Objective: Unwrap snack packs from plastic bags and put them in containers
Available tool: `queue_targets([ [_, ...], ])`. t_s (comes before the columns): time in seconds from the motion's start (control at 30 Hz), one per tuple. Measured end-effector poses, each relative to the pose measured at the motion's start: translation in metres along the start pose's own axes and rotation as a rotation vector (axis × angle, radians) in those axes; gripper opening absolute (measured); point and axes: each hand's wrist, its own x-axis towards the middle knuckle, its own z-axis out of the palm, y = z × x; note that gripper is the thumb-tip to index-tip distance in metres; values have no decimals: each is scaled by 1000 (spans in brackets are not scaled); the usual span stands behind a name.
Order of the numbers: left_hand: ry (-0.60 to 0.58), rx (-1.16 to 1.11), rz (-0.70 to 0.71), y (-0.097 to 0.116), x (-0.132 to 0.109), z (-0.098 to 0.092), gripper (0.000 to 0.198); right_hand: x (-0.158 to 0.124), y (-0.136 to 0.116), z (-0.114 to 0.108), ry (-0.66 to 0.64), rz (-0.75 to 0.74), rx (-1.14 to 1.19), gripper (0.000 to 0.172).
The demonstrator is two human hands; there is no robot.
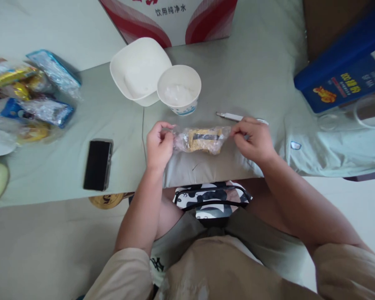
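Between my two hands a clear plastic wrapper (pixel 221 132) is stretched around a tan block with a dark stripe (pixel 195 143), perhaps a snack; its exact kind I cannot make out. My left hand (pixel 160 146) pinches the wrapper's left end, fingers closed. At the right end, my right hand (pixel 253 138) grips the plastic between thumb and fingers. Just behind the right hand lies a white utility knife (pixel 231 116), partly covered by that hand. A paper cup (pixel 183 109) with crumpled clear plastic inside stands beyond the wrapper.
A white square bowl (pixel 121 68) touches the cup. Behind stands a red and white carton (pixel 175 25). Wrapped snacks (pixel 50 110) are piled at the left, near a black phone (pixel 96 164). At the right are a blue box (pixel 337 79) and a clear plastic cup (pixel 340 118).
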Motion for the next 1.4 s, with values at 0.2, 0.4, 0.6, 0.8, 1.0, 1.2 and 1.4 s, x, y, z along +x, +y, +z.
queue_targets([
  [0.2,12,387,333,-13,7,-29,56,-1,12,-16,368,126,-109,17],
  [0.4,-286,357,505,2,3,-23,52,-6,-6,-11,67,-160,1,52],
  [0.6,-238,453,489,-6,6,-19,53,-6,-7,0,-32,-148,-153,18],
  [0.8,-268,337,561,13,-2,-27,3,-16,-15,-12,-287,-417,1,27],
  [1.0,-704,72,192,28,-7,-37,49,-13,-33,-10,-512,106,-388,54],
  [1.2,-161,523,350,10,6,-31,51,-3,-45,14,-218,121,-461,56],
  [1.4,-331,155,54,20,-6,-7,30,-2,-36,41,-249,-170,-244,74],
])
